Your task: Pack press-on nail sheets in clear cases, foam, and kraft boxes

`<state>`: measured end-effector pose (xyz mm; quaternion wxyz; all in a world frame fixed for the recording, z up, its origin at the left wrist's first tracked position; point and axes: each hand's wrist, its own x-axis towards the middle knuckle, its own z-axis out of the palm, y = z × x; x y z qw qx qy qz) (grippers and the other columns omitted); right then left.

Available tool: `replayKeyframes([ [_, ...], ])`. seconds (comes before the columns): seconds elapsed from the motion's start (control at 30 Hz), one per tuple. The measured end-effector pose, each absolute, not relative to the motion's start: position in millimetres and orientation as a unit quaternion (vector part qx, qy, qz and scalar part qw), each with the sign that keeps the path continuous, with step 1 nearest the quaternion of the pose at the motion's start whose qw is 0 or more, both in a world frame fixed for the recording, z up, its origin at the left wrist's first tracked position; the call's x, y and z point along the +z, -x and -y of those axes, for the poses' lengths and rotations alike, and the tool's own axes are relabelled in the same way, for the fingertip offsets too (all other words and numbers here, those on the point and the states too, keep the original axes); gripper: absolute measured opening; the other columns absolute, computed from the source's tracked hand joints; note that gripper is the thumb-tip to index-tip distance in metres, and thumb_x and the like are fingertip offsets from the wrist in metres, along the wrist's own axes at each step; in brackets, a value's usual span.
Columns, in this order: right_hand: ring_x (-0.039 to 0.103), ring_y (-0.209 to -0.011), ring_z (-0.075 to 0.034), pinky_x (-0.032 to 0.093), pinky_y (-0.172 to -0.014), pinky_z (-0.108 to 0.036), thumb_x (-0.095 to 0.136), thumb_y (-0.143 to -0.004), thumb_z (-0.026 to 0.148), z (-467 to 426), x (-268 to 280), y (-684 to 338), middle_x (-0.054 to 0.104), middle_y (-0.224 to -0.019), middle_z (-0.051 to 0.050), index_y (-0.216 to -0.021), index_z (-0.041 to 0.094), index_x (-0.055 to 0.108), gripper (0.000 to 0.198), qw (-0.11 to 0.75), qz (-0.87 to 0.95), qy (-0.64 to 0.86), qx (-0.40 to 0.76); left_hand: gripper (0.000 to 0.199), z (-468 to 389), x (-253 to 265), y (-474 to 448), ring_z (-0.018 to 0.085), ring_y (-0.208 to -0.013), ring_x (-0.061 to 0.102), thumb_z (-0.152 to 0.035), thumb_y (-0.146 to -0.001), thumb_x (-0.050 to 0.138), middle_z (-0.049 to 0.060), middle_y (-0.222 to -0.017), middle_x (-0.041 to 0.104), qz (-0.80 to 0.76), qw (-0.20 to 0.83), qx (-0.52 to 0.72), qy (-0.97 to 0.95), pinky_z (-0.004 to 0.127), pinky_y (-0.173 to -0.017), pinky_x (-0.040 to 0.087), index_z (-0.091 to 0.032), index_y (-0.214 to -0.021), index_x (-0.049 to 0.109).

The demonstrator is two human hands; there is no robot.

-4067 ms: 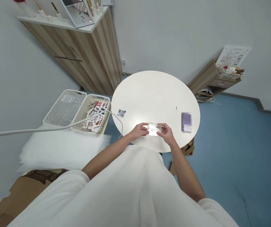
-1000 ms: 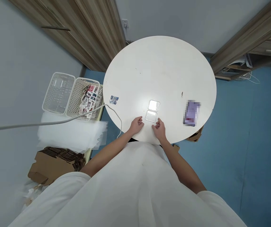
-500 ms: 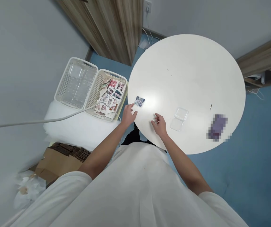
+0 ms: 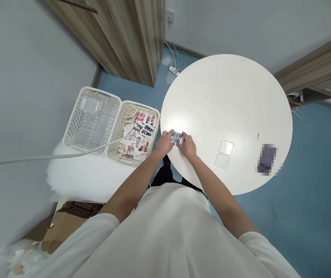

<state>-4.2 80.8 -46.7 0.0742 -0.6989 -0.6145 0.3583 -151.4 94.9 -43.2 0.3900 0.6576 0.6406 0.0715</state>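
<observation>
A small card of press-on nails [image 4: 177, 137], dark blue and silvery in two rows, is held at the left edge of the round white table [image 4: 229, 92]. My left hand [image 4: 164, 143] grips its left side. On the opposite side my right hand [image 4: 188, 145] has its fingers closed on the card's edge. To the right of my hands lies a clear plastic case [image 4: 224, 154], hinged open on the tabletop. Some of the card's edges are hidden by my fingertips.
Left of the table, one white basket [image 4: 78, 116] holds stacked clear cases, and another [image 4: 119, 131] holds several nail cards. A white cable [image 4: 67, 156] crosses over them. A blurred purple object [image 4: 267, 159] lies at the table's right. Below is a cardboard box [image 4: 64, 229].
Both hands have come together on the nail card, which lay flat by my left hand before. My right hand moved left. The view has shifted slightly.
</observation>
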Motion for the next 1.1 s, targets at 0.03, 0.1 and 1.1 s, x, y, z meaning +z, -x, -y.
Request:
replayKeyframes([
  [0.03, 0.053, -0.09, -0.024, 0.046, -0.07, -0.036, 0.061, -0.075, 0.03, -80.1, -46.7, 4.3, 0.05, -0.107, -0.009, -0.131, 0.023, 0.037, 0.062, 0.075, 0.614, 0.701, 0.355, 0.066, -94.4, -42.7, 151.1, 0.023, -0.088, 0.057, -0.021, -0.074, 0.064, 0.01, -0.11, 0.048, -0.641, 0.391, 0.073, -0.657, 0.029, -0.072, 0.042, -0.022, -0.133, 0.036],
  [0.1, 0.053, -0.091, -0.023, 0.046, -0.07, -0.035, 0.061, -0.074, 0.029, -78.2, -47.4, 4.7, 0.051, -0.107, -0.008, -0.129, 0.023, 0.039, 0.06, 0.085, 0.613, 0.704, 0.35, 0.063, -93.0, -41.7, 150.6, 0.023, -0.088, 0.056, -0.02, -0.074, 0.064, 0.01, -0.111, 0.047, -0.641, 0.392, 0.081, -0.655, 0.028, -0.071, 0.042, -0.023, -0.131, 0.037],
  [1.1, 0.055, -0.085, -0.021, 0.05, -0.076, -0.039, 0.051, -0.079, 0.02, 59.4, -33.5, -181.9, 0.052, -0.105, -0.007, -0.138, 0.025, 0.025, 0.065, 0.224, 0.621, 0.639, 0.394, 0.066, 12.4, -27.7, 0.2, 0.016, -0.073, 0.053, -0.019, -0.073, 0.059, 0.006, -0.101, 0.057, -0.514, 0.416, 0.102, -0.744, 0.032, -0.073, 0.046, -0.022, -0.134, 0.035],
])
